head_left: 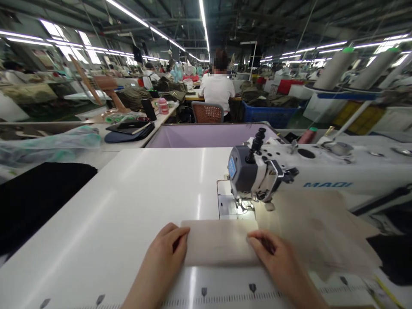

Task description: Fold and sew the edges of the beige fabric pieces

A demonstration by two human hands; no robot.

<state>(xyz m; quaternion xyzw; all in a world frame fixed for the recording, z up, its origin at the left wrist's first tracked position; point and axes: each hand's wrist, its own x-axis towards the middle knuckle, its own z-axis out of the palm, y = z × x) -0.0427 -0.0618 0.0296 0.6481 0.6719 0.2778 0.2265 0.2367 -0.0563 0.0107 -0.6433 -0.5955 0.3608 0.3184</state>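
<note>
A pale beige fabric piece (220, 244), rectangular with straight edges, lies flat on the white table just in front of the sewing machine head (254, 171). My left hand (167, 251) pinches its left edge near the upper corner between thumb and fingers. At the right edge, my right hand (273, 251) pinches the same piece. Its far edge is close to the lit needle area (244, 206), and whether it touches the presser foot is unclear. More beige sheets (315, 227) lie under the machine arm, to the right of my right hand.
Black fabric (41, 201) covers the left side. Beyond the table's far edge is a lilac-lined bin (196, 136). Thread cones (336, 68) stand at the upper right. A person in a white shirt (219, 90) sits ahead, back turned. A printed ruler (225, 298) runs along the near edge.
</note>
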